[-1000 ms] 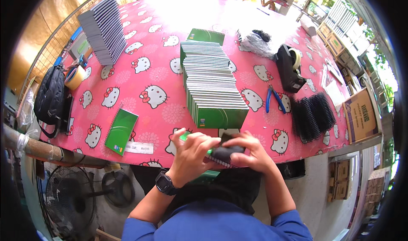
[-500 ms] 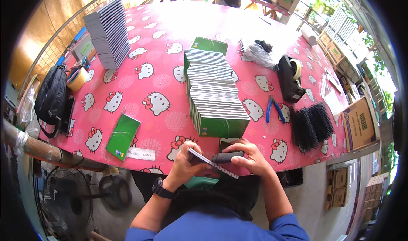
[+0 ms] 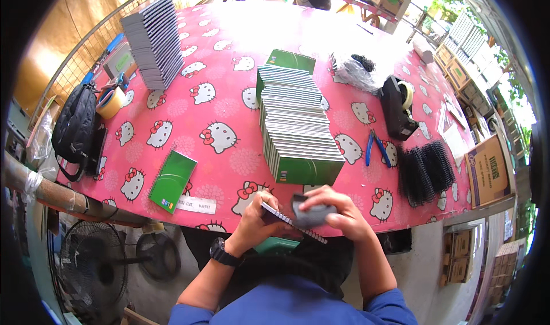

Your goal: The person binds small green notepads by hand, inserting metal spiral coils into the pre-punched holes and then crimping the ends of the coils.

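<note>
My left hand (image 3: 256, 219) grips a spiral-bound notebook (image 3: 289, 222) by its left end, held edge-on just off the near edge of the table. My right hand (image 3: 335, 213) presses a grey page or cover (image 3: 312, 213) of that notebook, with fingers curled over it. Directly beyond my hands a long leaning row of green-covered notebooks (image 3: 296, 127) runs away from me on the pink cartoon-cat tablecloth (image 3: 223, 104). A black watch sits on my left wrist.
A single green notebook (image 3: 172, 180) lies at the near left beside a white label. A grey notebook stack (image 3: 153, 41) stands far left. Black binding coils (image 3: 425, 167), blue-handled pliers (image 3: 374, 149) and a black tape dispenser (image 3: 398, 107) lie right. A fan (image 3: 94, 262) stands below the table.
The notebook came down from the table edge toward my lap and tilted edge-on. My right hand has lifted a grey page over it.
</note>
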Demonstrator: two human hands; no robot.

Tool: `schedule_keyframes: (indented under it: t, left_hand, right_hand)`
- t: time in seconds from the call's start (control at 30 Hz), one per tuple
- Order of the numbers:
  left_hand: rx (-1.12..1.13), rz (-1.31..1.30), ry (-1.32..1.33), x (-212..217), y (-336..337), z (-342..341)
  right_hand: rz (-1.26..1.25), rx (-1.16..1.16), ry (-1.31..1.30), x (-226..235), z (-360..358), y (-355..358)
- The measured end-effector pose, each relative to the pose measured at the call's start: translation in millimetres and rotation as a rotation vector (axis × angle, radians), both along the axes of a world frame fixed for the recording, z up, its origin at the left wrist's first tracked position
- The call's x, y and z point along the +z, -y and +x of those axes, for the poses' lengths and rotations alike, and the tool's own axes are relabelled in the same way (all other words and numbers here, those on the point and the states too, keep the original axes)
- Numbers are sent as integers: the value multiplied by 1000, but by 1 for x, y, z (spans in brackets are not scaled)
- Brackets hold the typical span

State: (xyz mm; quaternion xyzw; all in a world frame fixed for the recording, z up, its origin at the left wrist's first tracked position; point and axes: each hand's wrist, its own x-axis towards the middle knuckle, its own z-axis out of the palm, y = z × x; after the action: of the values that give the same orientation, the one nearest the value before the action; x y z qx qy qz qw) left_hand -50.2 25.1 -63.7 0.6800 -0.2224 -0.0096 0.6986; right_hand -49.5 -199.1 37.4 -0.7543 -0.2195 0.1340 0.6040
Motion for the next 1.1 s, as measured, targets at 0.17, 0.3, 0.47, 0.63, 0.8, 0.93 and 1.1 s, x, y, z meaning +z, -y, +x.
schedule_keyframes:
  t: [0.17,0.3,0.47,0.63,0.8,0.93,1.1]
  left_hand:
    - [-30,-102,-122,12,2,0]
    - [-16,46,71,9,-2,5]
    - [-37,-71,-71,3,-2,-1]
    - [38,180,61,38,8,-1]
    - [80,172,93,75,14,-3]
    - [123,63,-15,74,14,-5]
    - [110,-66,16,74,13,-10]
  right_hand:
    - [-229,-84,59,-8,7,-4]
    - [-272,-13,40,3,7,-17]
    - [57,-334,192,-12,-10,13]
    - [-781,-964,446,-47,-27,91]
    - [-477,-743,581,10,-32,37]
    - [-175,-383,490,25,-25,-36]
    - [-141,-327,457,27,-21,-47]
